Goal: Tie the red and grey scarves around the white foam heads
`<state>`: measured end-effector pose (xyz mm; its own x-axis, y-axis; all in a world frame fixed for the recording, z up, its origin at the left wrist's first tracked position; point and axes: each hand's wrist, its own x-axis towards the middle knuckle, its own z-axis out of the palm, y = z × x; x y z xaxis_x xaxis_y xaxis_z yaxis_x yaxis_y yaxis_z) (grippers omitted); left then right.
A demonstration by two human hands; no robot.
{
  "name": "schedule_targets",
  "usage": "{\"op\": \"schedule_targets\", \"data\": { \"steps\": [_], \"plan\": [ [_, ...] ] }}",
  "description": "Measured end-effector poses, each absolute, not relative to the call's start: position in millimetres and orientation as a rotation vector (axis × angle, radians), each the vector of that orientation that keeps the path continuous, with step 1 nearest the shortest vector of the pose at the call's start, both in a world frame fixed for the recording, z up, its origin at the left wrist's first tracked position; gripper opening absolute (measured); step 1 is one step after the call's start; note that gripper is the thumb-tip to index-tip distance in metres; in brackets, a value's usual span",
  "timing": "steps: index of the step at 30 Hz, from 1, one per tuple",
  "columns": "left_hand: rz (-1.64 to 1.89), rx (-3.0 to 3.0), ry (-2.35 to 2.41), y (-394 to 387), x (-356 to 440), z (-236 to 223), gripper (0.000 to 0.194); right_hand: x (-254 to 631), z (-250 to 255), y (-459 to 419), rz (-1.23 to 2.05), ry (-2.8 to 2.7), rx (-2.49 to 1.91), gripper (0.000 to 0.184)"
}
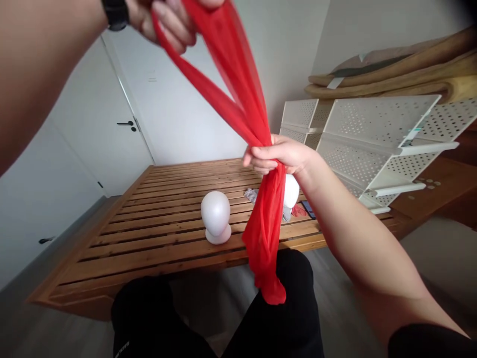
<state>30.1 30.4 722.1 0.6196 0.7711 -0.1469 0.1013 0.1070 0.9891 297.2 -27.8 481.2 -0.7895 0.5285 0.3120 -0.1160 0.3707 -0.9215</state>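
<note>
A sheer red scarf (pixel 265 214) is stretched between my two hands. High at the upper left, my left hand (pixel 175 22) grips its top end, where the cloth forms a long loop; the frame's top edge cuts off part of this hand. Lower and further right, my right hand (pixel 278 154) is closed around the gathered cloth, and the loose end hangs below it over my knee. Beyond the scarf, a white foam head (pixel 216 214) stands upright on the slatted wooden surface (pixel 156 223). Neither hand touches it.
A second white head form (pixel 291 191) is partly hidden behind the scarf and my right wrist. Grey cloth (pixel 251 195), a small red cloth (pixel 298 210) and a phone-like dark object (pixel 308 209) lie near it. White perforated racks (pixel 372 134) stand right, with rolled material (pixel 391 69) behind.
</note>
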Motion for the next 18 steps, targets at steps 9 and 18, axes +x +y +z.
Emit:
{"op": "schedule_targets", "data": {
  "steps": [9,18],
  "plan": [
    [0.371,0.837,1.371,38.6,-41.7,573.3,0.054,314.6,392.9,42.7,1.68,-1.967,-0.517,0.034],
    [1.19,1.1,0.35,82.6,-68.5,395.2,0.047,304.7,279.3,131.0,1.654,-1.592,-0.612,0.037]
  ]
}}
